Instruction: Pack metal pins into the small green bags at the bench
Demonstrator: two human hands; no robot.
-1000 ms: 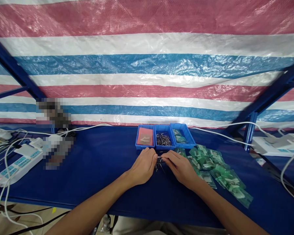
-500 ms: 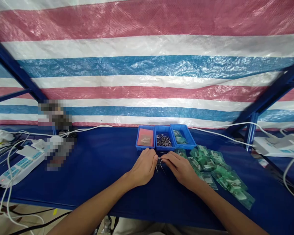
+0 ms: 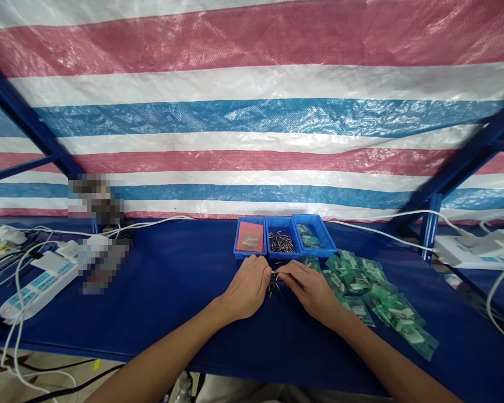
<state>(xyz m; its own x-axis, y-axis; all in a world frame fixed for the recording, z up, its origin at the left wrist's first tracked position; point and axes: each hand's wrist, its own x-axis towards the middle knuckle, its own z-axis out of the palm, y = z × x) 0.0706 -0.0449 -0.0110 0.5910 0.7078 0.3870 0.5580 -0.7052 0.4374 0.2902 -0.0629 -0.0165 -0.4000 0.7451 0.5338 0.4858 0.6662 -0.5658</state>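
Observation:
My left hand (image 3: 247,286) is closed, its thumb and fingers pinched together just in front of the blue bins. Facing it, my right hand (image 3: 307,285) is closed in a pinch too. A thin metal piece (image 3: 274,273) spans the small gap between the fingertips; its exact kind is too small to tell. Several similar thin metal pieces (image 3: 277,288) lie loose on the table below, partly hidden by the hands. Behind them, the middle blue bin (image 3: 284,256) holds a heap of such dark, slender pieces (image 3: 281,242).
The left bin (image 3: 244,254) holds a reddish packet (image 3: 250,237); the right bin (image 3: 325,242) holds green-tinted bags. More green plastic bags (image 3: 372,291) spread across the blue table (image 3: 172,280) at right. Power strips (image 3: 40,291) and white cables occupy both sides.
Both hands stay almost where they were, fingertips still close together. The whole view has shifted very slightly.

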